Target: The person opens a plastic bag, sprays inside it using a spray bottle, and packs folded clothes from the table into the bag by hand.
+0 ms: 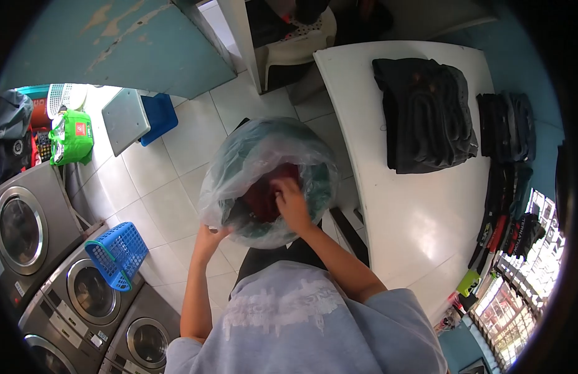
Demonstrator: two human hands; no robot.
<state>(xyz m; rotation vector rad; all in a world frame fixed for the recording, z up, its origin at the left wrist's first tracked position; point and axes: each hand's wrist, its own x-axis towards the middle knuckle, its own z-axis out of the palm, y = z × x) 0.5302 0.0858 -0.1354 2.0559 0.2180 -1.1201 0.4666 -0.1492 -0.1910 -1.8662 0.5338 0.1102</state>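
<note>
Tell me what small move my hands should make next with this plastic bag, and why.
I'd probably press the dark red cloth down with your right hand, keeping the rim steady with your left hand. The right hand is inside the open plastic bag, at the cloth, and the left appears to grip its edge.

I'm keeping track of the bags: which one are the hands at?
The translucent plastic bag: the left hand holds its rim, the right hand reaches inside; the bright green bag sits apart, untouched.
</note>
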